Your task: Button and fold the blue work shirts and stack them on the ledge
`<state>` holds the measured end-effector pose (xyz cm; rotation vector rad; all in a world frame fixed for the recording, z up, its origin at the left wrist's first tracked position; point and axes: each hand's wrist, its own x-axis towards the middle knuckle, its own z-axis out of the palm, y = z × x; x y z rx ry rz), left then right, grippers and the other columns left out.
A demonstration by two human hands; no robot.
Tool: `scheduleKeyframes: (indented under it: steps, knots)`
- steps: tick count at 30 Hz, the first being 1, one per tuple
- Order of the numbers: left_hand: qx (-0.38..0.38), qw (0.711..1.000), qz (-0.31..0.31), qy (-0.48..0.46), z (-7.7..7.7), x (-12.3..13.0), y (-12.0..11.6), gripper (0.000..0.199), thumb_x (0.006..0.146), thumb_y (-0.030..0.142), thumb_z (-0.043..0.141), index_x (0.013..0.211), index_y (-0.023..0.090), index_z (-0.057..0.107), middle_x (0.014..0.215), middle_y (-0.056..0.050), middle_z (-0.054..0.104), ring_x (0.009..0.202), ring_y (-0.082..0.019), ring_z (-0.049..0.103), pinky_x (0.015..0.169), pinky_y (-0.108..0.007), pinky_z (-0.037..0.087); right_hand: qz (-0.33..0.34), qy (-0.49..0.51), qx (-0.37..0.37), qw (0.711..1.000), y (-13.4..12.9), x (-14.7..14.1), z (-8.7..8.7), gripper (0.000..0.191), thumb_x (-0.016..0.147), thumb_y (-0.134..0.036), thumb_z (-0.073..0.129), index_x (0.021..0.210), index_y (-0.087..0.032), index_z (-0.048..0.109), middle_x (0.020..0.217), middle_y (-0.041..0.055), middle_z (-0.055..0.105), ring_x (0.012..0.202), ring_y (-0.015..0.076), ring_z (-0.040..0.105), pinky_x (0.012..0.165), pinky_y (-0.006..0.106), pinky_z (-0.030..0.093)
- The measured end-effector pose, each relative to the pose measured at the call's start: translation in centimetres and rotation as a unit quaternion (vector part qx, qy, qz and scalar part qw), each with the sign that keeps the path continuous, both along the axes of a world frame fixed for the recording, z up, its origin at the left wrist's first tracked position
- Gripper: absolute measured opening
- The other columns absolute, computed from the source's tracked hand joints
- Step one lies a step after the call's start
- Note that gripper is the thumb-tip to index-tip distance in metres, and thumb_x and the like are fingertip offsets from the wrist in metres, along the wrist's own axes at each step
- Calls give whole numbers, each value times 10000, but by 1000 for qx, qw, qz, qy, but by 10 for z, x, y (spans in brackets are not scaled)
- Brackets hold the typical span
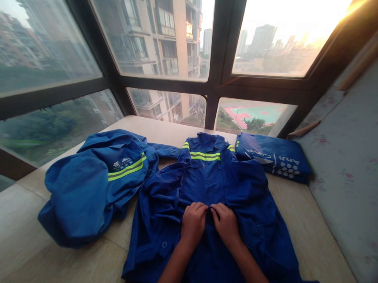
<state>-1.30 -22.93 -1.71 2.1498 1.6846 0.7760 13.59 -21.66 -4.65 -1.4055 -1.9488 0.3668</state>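
A blue work jacket (206, 180) with yellow-green and grey stripes across its chest lies face up, its collar toward the window. Other dark blue cloth (266, 230) spreads around its sides and toward me. At the middle of the jacket front, my left hand (194, 222) pinches the edge of the fabric. My right hand (225, 221) is closed on the same front edge, its fingertips almost touching those of the left. Whatever small part lies between the fingertips is too hidden to make out.
To the left lies a bunched blue garment (78, 195) with a striped band and a white logo. A folded blue bundle (273, 156) with white print rests at the back right. Windows and a patterned wall (355, 167) border the pale stone ledge (10, 221).
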Motion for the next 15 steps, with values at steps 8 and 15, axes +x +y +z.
scheduleKeyframes:
  steps: [8, 15]
  knots:
    - [-5, 1000, -2, 4, 1, 0, 0, 233, 931, 114, 473, 1008, 208, 671, 977, -42, 692, 924, -209, 599, 796, -351, 432, -19, -26, -3, 999, 3, -3, 2, 314, 946, -198, 406, 940, -187, 720, 880, 73, 718, 821, 193, 669, 746, 287, 486]
    - [-10, 1000, -13, -5, 0, -2, 0, 245, 928, 113, 465, 1017, 208, 673, 996, -47, 694, 933, -209, 601, 802, -352, 437, -22, -19, 6, 1000, 3, -4, 1, 307, 929, -180, 409, 932, -187, 716, 876, 75, 714, 829, 195, 665, 755, 282, 486]
